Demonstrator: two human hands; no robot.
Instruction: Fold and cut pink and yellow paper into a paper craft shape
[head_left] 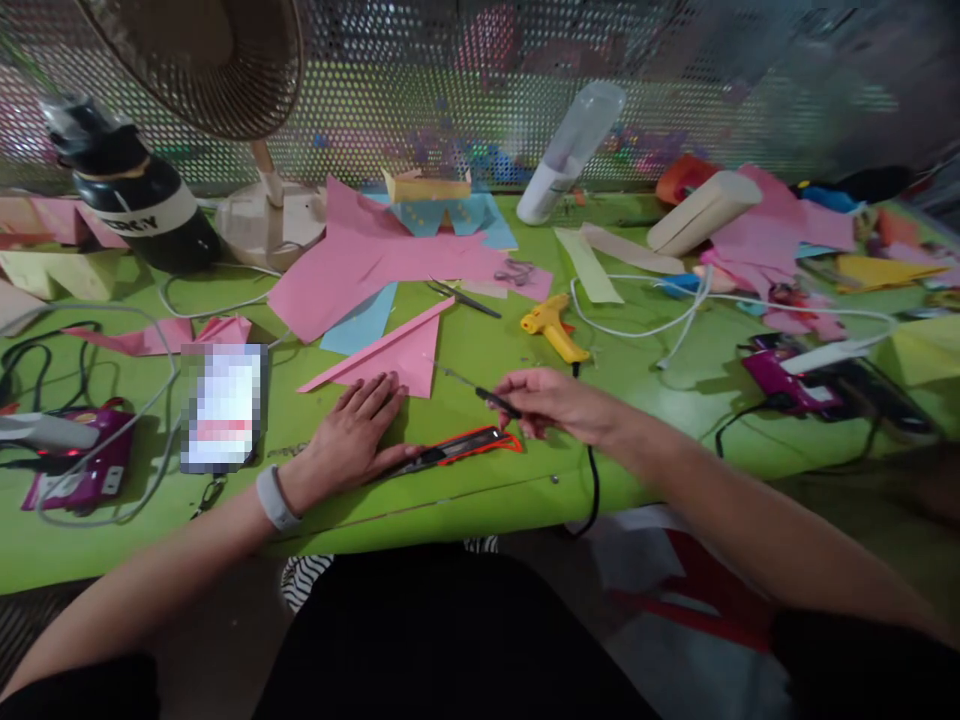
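Hands work at the centre of the frame, over a green table (487, 480). Left hand (358, 432) lies flat with fingers spread and palm down; its fingertips rest on the lower edge of a pink paper triangle (401, 358), which lies just above it. Right hand (559, 402) pinches the dark handle of a thin metal pick (480, 388) between thumb and fingers; the tip points toward the upper left, just short of the paper. A red-and-black craft knife (457, 452) lies on the table between the two hands, touching the left thumb. A yellow glue gun (553, 327) lies above the right hand. A purple glue gun (787, 385) sits at right, a table fan (225, 70) at upper left.
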